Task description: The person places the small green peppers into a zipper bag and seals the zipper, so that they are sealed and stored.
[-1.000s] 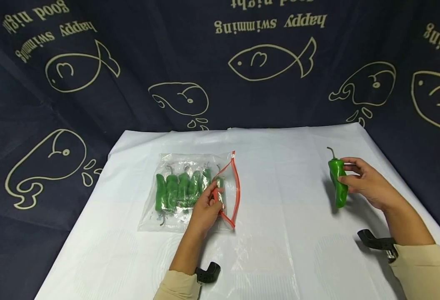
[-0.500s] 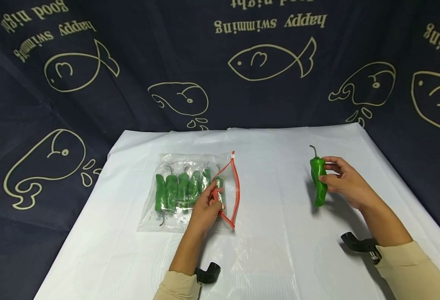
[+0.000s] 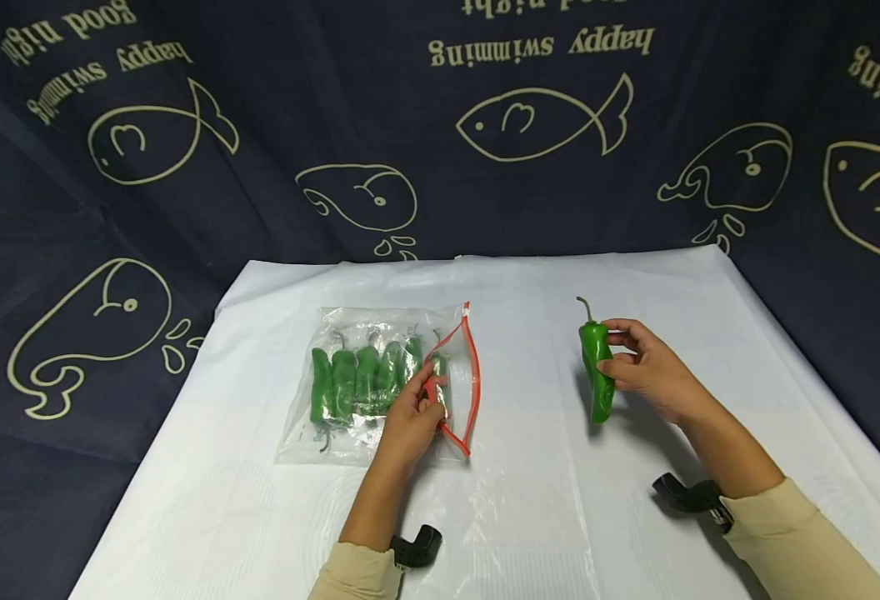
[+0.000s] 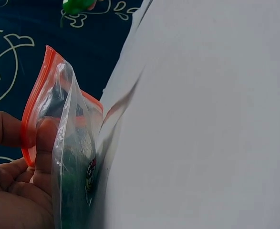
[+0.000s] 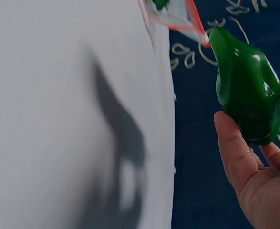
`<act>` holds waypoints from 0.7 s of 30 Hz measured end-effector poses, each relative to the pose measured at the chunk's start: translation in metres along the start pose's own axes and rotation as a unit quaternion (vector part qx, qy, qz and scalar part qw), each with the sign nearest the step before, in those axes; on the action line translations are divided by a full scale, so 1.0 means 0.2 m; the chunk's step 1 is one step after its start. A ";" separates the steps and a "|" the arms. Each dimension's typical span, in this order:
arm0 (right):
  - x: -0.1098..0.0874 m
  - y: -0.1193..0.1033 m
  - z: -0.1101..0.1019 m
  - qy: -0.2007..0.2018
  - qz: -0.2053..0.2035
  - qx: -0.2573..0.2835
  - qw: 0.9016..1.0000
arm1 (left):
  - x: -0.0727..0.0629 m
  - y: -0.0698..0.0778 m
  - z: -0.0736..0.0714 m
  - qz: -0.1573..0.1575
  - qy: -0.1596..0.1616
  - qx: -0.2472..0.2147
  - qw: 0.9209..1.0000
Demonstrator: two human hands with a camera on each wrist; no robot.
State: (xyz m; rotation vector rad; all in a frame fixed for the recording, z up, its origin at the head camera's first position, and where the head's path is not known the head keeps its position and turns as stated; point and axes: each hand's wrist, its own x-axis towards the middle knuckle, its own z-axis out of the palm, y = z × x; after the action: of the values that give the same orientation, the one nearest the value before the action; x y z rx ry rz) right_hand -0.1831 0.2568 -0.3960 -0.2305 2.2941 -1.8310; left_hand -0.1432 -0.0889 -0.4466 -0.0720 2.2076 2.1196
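A clear zip bag (image 3: 297, 437) with a red seal lies on the white table, its mouth spread wide toward the right. Inside it several green peppers (image 3: 343, 383) stand side by side in a row. My left hand (image 3: 408, 425) pinches the upper lip of the bag's mouth, and the left wrist view shows the red seal (image 4: 33, 107) between thumb and fingers. Out to the right of the bag, my right hand (image 3: 650, 375) holds one green pepper (image 3: 593, 354) above the table, stem pointing away. That pepper's glossy tip fills much of the right wrist view (image 5: 247, 83).
A white cloth covers the table (image 3: 515, 500). Behind and beside it hangs a dark blue curtain (image 3: 380, 50) printed with fish and whales. Black wrist mounts (image 3: 416, 546) sit at both of the person's sleeve cuffs.
My right hand has carried the green pepper leftward over the table, closer to the bag's mouth. My left hand and the bag have stayed in place.
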 end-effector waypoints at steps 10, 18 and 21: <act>0.04 -0.01 0.16 -0.037 0.000 0.037 0.999 | 0.00 0.00 0.00 0.000 0.001 -0.007 1.000; 0.07 -0.01 0.27 -0.069 -0.003 0.041 0.997 | 0.00 0.00 0.00 0.002 -0.004 -0.018 1.000; 0.09 -0.01 0.31 -0.077 0.003 0.039 0.996 | 0.00 0.01 0.00 0.006 -0.001 -0.016 1.000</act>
State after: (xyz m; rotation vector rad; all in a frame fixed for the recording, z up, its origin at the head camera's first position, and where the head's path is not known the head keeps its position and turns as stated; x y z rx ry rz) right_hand -0.1850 0.1936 -0.4080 -0.3399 2.1144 -1.8268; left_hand -0.1437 -0.0891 -0.4454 -0.0586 2.1793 2.1619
